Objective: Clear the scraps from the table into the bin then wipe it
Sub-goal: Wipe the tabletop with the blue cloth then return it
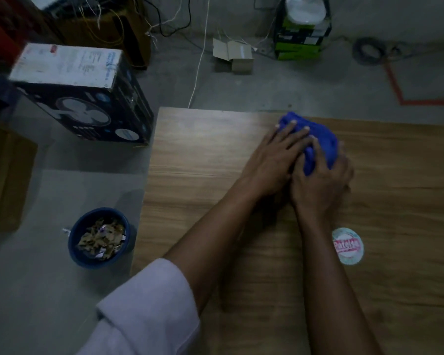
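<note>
On the floor just beside the desk's (190, 190) left edge sits a round blue bin (101, 238), filled with brown and pale paper scraps (101, 239); one white scrap lies on the floor against its left rim. Both hands press a bunched blue cloth (315, 140) onto the desk near its far edge: the left hand (272, 162) lies over it with fingers spread flat, while the right hand (321, 185) curls closed around the cloth's near side. A round printed sticker (347, 245) lies on the desk beside the right forearm.
</note>
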{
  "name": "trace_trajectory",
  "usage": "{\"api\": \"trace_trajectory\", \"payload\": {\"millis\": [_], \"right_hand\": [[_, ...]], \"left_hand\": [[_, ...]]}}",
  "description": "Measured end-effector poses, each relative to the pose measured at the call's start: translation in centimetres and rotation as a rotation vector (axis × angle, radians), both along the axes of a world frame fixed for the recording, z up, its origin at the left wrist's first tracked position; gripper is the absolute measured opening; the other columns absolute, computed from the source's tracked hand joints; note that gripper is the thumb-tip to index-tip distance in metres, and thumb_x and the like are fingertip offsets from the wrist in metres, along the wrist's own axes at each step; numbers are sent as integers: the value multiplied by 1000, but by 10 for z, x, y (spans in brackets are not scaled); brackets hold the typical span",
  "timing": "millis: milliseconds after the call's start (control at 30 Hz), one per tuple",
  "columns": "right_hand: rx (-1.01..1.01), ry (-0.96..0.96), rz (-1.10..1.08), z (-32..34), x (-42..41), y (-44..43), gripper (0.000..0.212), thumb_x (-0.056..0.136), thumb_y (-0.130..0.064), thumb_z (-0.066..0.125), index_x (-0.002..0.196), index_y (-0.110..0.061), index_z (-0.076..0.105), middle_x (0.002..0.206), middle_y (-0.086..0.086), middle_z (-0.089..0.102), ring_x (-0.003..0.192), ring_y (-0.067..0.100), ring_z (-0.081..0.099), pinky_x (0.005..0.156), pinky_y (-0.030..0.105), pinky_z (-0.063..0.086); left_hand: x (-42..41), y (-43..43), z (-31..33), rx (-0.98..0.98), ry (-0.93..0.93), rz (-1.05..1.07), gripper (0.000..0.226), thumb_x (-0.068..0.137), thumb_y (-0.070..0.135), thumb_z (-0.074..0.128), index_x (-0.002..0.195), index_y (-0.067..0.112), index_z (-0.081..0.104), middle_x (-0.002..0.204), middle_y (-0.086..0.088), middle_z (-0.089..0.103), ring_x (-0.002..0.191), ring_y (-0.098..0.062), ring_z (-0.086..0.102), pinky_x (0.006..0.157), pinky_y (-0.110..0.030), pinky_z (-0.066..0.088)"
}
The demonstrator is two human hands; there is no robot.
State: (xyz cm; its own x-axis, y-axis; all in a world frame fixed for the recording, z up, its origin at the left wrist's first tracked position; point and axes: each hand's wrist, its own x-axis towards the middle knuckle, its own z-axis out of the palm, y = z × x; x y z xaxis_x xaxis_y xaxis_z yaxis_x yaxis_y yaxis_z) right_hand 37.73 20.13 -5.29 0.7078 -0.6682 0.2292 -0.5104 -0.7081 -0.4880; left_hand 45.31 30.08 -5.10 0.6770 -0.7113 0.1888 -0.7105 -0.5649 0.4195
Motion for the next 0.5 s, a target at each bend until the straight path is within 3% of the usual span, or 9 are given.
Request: {"api": "trace_trajectory", "payload": {"millis": [67,133,233,367,500], "right_hand": [[114,300,-141,-16,-7,-1,63,99,-58,44,158,-37,35,172,4,12,158,30,4,122,57,11],[143,413,-133,-33,-2,3,70,100,-63,37,163,-36,20,173,-1,-2,158,30,-13,122,61,-1],[109,355,-109,-44,21,18,67,100,-58,40,162,-38,22,173,-4,3,158,29,-11,123,61,-4],[117,324,3,-32,53,66,59,102,-52,44,158,-40,32,171,-8,15,159,25,-1,122,58,-2],[86,503,270,-11,80,133,53,108,-47,35,160,-38,29,171,-9,14,158,27,5,117,61,11]], "left_hand": [[-1,-7,-15,165,53,-70,63,95,29,57,155,22,40,166,-2,31,155,-26,21,123,-42,8],[3,-3,-32,225,62,-51,62,100,34,51,159,29,32,169,6,21,156,-22,15,125,-43,6],[15,14,-40,204,30,-1,57,102,37,42,158,29,33,168,5,23,155,-24,20,126,-43,8],[35,63,-37,170,74,149,67,90,41,33,154,25,41,166,2,30,153,-25,26,125,-42,11],[43,144,-38,56,161,301,69,88,47,41,148,14,51,160,-8,42,146,-31,39,122,-49,24]]}}
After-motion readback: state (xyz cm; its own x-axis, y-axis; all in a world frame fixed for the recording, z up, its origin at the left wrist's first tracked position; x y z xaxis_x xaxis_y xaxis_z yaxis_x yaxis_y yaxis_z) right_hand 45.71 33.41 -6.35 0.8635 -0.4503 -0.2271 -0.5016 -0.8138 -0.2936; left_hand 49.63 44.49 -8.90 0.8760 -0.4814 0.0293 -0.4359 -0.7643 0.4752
